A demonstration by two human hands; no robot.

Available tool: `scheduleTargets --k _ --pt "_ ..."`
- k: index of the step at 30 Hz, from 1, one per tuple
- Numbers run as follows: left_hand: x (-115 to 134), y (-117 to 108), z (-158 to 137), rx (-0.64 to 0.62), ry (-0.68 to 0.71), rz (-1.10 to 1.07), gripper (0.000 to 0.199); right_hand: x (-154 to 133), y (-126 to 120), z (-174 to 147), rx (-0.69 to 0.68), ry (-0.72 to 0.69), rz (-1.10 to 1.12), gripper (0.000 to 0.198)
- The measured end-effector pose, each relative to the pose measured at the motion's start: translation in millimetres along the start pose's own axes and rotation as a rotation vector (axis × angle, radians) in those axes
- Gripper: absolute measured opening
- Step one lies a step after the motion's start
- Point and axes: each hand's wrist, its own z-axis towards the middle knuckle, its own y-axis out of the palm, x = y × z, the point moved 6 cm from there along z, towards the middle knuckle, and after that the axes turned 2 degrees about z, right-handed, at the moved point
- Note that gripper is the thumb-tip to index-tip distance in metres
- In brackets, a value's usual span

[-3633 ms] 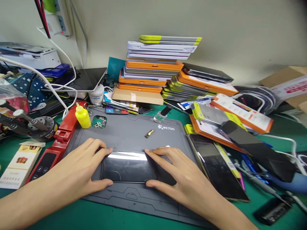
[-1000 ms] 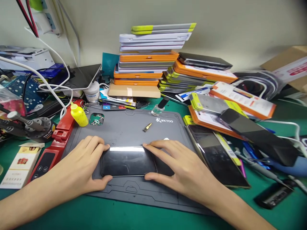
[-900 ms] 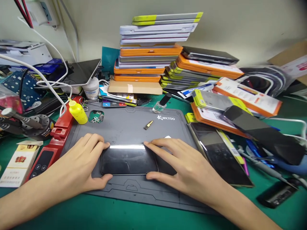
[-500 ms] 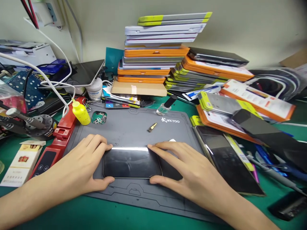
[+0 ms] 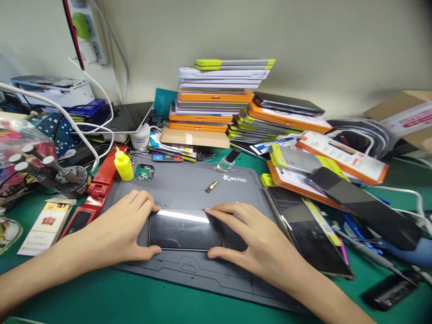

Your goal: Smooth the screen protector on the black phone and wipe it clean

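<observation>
A dark phone [image 5: 185, 231] lay face up at the lower centre of the frame, long side across, on a grey mat [image 5: 175, 189] over the green surface [image 5: 118, 297]. The left hand [image 5: 130, 227] had its grip clamped on the phone's left end, finger at the top edge and thumb at the bottom; the right hand [image 5: 251, 234] pinched near the right end likewise. Judging by its front, the phone looked whole, its glass in place and unlit; its back was hidden, so what was finished or left undone could not be told. A small brass brush piece [image 5: 212, 186] lay unheld above it. The mat read "WKTOO" at its upper right. Print on the white jar [image 5: 140, 138], upper left, and the cream carton [image 5: 49, 225], lower left, was too small to read surely.
</observation>
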Motion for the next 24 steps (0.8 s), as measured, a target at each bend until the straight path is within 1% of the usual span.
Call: scheduleTargets --k 5,9,11,12,13,14,15,16,18,19,20,23,24 --pt "-3 2 -7 -0.024 -0.025 -0.010 0.069 -1 0 6 0.006 0.001 0.053 0.067" --pt "-4 5 -18 -0.020 -0.072 0.059 0.073 -3 -1 9 0.010 0.005 0.097 0.069" --pt "-1 9 -26 0.060 -0.083 0.140 0.075 -4 -1 8 -0.007 -0.037 0.073 0.070" --pt "4 9 -32 0.151 -0.075 0.202 0.075 -3 -3 7 0.000 -0.065 0.058 0.068" --pt "10 7 -39 0.303 -0.074 0.300 0.079 -1 -6 7 0.020 -0.092 0.044 0.066" --pt "16 7 -47 0.428 -0.075 0.386 0.080 1 -12 6 0.065 -0.110 0.033 0.060" --pt "22 10 -55 0.506 -0.090 0.437 0.076 6 -18 6 0.121 -0.114 0.022 0.054" --pt "28 14 -61 0.556 -0.083 0.449 0.071 10 -25 6 0.179 -0.108 0.009 0.049" --pt "36 23 -71 0.586 -0.082 0.372 0.062 19 -37 6 0.257 -0.065 -0.035 0.036" --pt "38 27 -74 0.593 -0.079 0.316 0.058 22 -40 5 0.256 -0.037 -0.070 0.030" --pt "39 30 -76 0.602 -0.077 0.263 0.054 23 -40 3 0.228 -0.011 -0.113 0.026" --pt "38 38 -79 0.631 -0.076 0.170 0.044 18 -32 -9 0.121 0.057 -0.240 0.029" --pt "37 39 -80 0.652 -0.076 0.155 0.042 15 -27 -16 0.105 0.079 -0.266 0.030"
